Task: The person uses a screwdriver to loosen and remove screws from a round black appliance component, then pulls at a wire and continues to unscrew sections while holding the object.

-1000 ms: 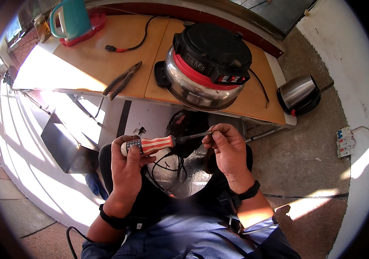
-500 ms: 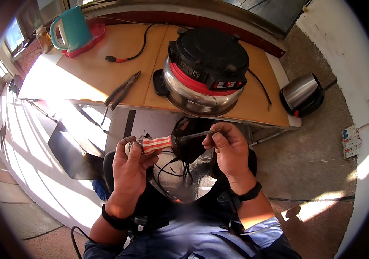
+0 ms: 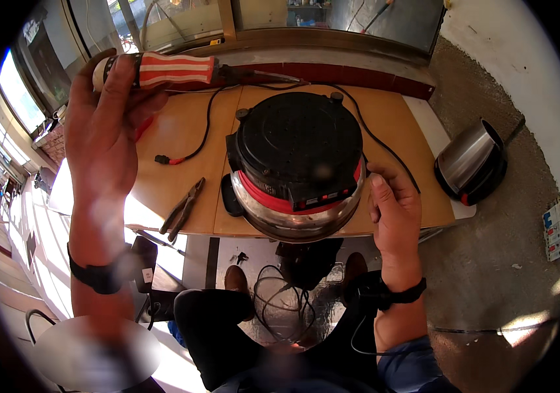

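Note:
My left hand [image 3: 103, 137], raised at the upper left, is closed around the handle of a screwdriver [image 3: 175, 70] with red and white stripes. Its dark shaft points right, above the far edge of the table. An electric pot [image 3: 299, 144] sits base up on the table, with a black underside, a red band and a shiny metal body. Beside the pot's right side is my right hand [image 3: 394, 209], fingers curled and thumb against the forefinger. Whatever those fingers grip is hidden. Left of the pot lie pliers [image 3: 183, 208].
On the wooden table [image 3: 185, 124], a black cord [image 3: 208, 121] with a plug lies at the left. A steel kettle [image 3: 468, 157] stands to the right, a breaker panel [image 3: 556, 230] further right. Looped cable [image 3: 280, 304] lies on the floor between my feet. Windows line the back.
My left hand has lifted the screwdriver up and left. The right hand has let go of its shaft and moved right, beside the pot. The view has tilted up.

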`<action>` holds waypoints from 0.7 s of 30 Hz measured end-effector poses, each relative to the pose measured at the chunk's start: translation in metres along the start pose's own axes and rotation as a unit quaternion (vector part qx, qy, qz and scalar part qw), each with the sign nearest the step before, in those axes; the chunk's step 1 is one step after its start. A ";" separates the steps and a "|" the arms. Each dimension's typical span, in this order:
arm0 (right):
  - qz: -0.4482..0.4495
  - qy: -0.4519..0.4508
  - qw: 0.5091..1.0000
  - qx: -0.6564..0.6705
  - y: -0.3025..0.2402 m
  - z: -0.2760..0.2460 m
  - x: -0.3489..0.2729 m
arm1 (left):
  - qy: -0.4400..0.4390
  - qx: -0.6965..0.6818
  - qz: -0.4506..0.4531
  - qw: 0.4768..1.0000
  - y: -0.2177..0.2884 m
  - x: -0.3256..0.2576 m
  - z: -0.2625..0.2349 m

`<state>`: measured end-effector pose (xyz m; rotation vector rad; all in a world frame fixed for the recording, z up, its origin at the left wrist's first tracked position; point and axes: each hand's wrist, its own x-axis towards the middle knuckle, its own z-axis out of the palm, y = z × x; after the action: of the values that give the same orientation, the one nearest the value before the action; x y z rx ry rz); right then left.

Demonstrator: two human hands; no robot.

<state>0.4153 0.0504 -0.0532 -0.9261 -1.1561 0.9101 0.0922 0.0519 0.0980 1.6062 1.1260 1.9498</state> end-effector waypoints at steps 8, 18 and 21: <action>-0.007 -0.066 0.982 -0.177 0.029 -0.010 0.080 | -0.106 0.167 0.081 0.977 -0.043 0.087 0.091; -0.002 -0.093 0.994 -0.051 0.047 -0.006 0.102 | -0.196 0.150 0.074 0.966 -0.077 0.114 0.133; 0.007 -0.090 0.996 -0.024 0.053 -0.005 0.106 | -0.204 0.166 0.067 0.962 -0.079 0.116 0.135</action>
<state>0.4324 0.1662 -0.0682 -0.9055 -1.3318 0.9962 0.1705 0.2290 0.1152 2.1856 1.2362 1.4494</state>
